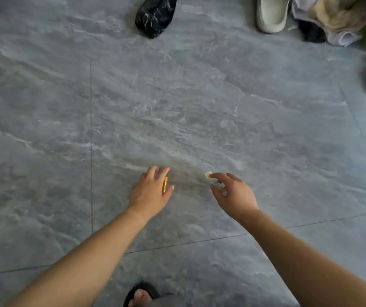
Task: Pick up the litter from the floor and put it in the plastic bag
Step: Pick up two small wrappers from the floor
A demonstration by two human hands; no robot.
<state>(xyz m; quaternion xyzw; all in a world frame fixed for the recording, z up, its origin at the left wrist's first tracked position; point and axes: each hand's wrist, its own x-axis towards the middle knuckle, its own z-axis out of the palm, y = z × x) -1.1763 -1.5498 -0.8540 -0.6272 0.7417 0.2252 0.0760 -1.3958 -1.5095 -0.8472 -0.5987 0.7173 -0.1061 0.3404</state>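
Large grey stone-look tiles cover the floor [199,107], veined with paler streaks and split by thin dark grout lines. Soft, even light gives a dull sheen. At the far right lie a pale shoe [270,14] and a heap of fluffy slippers [341,21].

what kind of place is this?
Likely a home, perhaps near an entryway: grey marble-look tiled floor, a white slip-on shoe and a heap of fluffy slippers beside it.
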